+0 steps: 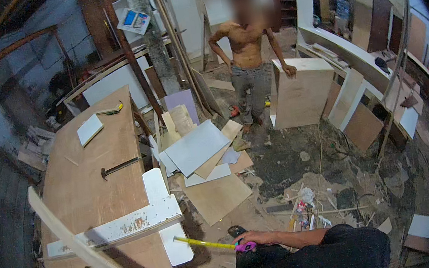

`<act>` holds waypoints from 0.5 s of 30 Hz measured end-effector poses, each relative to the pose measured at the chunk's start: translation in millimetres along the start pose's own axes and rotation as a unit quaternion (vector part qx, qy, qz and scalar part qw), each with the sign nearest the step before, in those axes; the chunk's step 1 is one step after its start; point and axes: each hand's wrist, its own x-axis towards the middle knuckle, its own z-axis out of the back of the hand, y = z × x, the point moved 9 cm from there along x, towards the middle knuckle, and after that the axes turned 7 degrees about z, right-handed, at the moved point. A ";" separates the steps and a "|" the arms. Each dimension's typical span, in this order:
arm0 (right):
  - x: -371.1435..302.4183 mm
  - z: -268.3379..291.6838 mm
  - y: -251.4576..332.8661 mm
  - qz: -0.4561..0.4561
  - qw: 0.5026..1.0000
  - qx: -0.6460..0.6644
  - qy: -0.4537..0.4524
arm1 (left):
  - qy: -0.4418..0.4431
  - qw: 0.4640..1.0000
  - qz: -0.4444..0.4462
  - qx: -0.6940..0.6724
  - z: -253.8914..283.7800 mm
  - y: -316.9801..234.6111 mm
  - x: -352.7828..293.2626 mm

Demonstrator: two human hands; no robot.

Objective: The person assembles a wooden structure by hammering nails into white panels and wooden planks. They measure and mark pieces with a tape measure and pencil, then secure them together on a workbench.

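Note:
My right hand (pixel 256 238) is closed round a pink and black tape measure (pixel 245 246), low in the middle of the view. Its yellow blade (pixel 205 243) runs out leftward, with the tip on the rounded white board (pixel 177 249) at the table's edge. A long white strip with worn brown patches (pixel 113 231) lies across that board and the brown wooden table (pixel 85 190). My left hand is out of view.
A hammer (pixel 120 168), a white panel (pixel 90 130) and a yellow-black tool (pixel 114 108) lie on the table. A pale curved strip (pixel 69 231) crosses the left foreground. Loose panels (pixel 197 147) pile beside the table. A person (pixel 246 47) stands beyond, hand on a wooden box (pixel 302 94).

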 end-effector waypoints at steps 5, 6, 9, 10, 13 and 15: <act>-35.9 24.2 -25.9 0.026 0.966 0.242 -0.092 | 0.156 0.943 -0.030 -0.294 -100.0 -38.1 -0.6; -33.2 28.1 -25.4 0.037 0.958 0.269 -0.093 | 0.240 0.950 -0.004 -0.201 -122.1 -45.6 -8.1; -15.9 51.1 -7.5 0.095 0.946 0.296 -0.086 | 0.254 0.938 -0.032 -0.236 -157.5 -94.6 -38.3; -8.2 61.7 1.3 0.111 0.943 0.303 -0.083 | 0.234 0.954 -0.070 -0.172 -167.3 -115.0 -41.1; 5.2 103.4 28.0 0.125 0.947 0.287 -0.074 | 0.256 0.948 -0.051 -0.181 -208.5 -155.9 -53.5; 10.4 139.0 47.8 0.133 0.951 0.264 -0.094 | 0.275 0.941 -0.031 -0.196 -237.3 -175.5 -61.6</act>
